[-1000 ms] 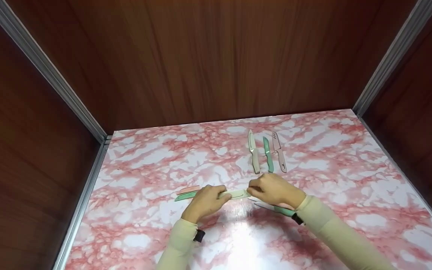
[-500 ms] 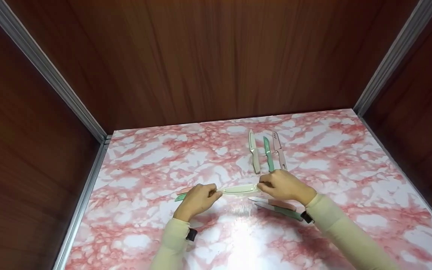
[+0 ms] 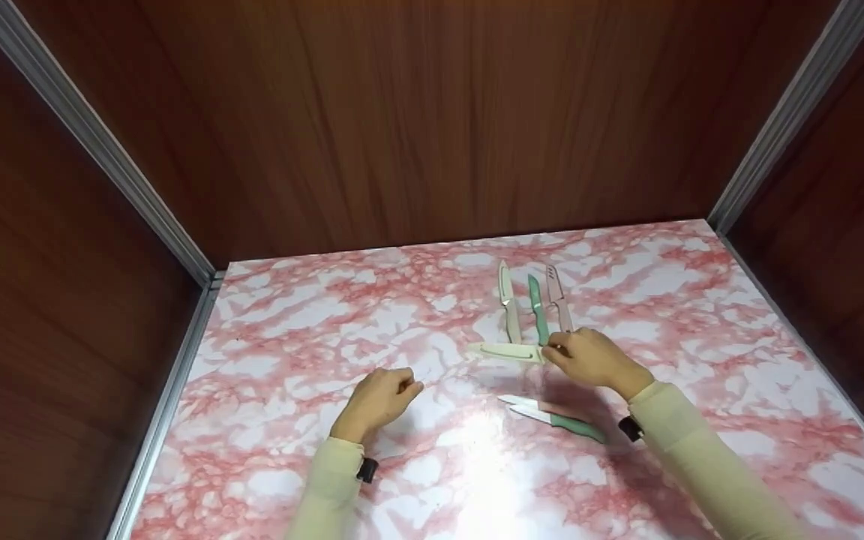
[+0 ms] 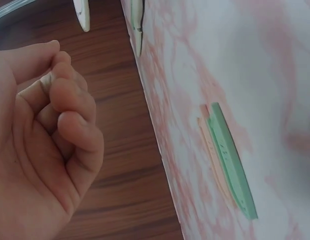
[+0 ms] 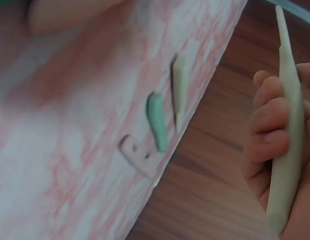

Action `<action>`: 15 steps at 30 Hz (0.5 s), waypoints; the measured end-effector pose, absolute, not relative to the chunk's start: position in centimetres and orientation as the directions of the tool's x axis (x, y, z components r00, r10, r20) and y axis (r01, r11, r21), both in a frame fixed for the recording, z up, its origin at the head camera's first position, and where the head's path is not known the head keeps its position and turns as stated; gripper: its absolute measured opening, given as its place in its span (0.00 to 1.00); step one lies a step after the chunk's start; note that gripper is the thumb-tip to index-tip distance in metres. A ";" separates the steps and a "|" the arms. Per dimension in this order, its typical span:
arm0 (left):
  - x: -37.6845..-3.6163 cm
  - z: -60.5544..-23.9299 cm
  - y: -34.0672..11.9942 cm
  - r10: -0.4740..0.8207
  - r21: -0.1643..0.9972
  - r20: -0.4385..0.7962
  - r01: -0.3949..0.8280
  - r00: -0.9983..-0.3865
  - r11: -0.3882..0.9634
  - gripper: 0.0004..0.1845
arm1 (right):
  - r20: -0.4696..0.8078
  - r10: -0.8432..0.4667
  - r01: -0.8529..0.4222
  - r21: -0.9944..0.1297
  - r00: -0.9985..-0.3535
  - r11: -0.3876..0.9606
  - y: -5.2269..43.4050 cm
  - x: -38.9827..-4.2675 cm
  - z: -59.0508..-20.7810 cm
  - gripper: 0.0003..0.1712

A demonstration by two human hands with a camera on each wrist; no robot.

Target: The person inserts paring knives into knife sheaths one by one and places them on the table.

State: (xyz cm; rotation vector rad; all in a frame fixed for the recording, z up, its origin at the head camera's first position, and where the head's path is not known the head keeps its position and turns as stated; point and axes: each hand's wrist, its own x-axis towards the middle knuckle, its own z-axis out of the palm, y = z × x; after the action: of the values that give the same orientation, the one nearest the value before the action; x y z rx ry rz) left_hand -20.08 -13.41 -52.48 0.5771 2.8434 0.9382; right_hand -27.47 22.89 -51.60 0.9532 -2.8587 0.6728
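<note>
My right hand [image 3: 589, 360] grips a cream knife [image 5: 287, 160] by its handle. A cream sheath [image 3: 511, 352] covers the blade, which points left, low in front of the laid-out knives. My left hand [image 3: 378, 401], nearer the front left, has loosely curled fingers and holds nothing. Below the right hand lie two bare white-bladed knives, one with a green handle [image 3: 578, 429] and one with a pink handle. A green sheath [image 4: 232, 162] and a pink sheath [image 4: 215, 160] lie side by side near my left hand; in the head view that hand hides them.
At the back, three covered knives lie in a row: a cream one [image 3: 508, 296], a green one [image 3: 537, 304] and a pink one [image 3: 556, 289]. They rest on a red-and-white marbled table [image 3: 312, 315]. Brown wood panels [image 3: 402, 127] with metal posts stand on three sides.
Earlier both hands held the cream sheathed knife. My left hand has let go and moved a little left and toward me. My right hand has carried the knife right and farther back.
</note>
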 end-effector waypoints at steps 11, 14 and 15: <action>-20.5 -52.9 -15.5 0.343 0.575 0.064 0.315 -0.937 0.755 0.15 | 0.073 -0.426 -0.409 -0.459 -0.902 0.789 25.8 -28.9 -53.2 0.11; -20.7 -53.0 -16.0 0.329 0.555 0.071 0.311 -0.942 0.772 0.14 | 0.037 -0.400 -0.366 -0.484 -0.916 0.795 26.4 -29.2 -53.5 0.10; -20.8 -53.1 -16.2 0.325 0.546 0.072 0.310 -0.943 0.779 0.14 | 0.029 -0.391 -0.354 -0.490 -0.920 0.796 26.5 -29.3 -53.6 0.10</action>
State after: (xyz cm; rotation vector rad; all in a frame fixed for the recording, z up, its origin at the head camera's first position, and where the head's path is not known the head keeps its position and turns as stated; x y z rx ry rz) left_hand -20.77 -16.16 -53.09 0.5246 2.9378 0.8942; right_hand -29.27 26.52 -53.61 0.6332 -3.0475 0.8086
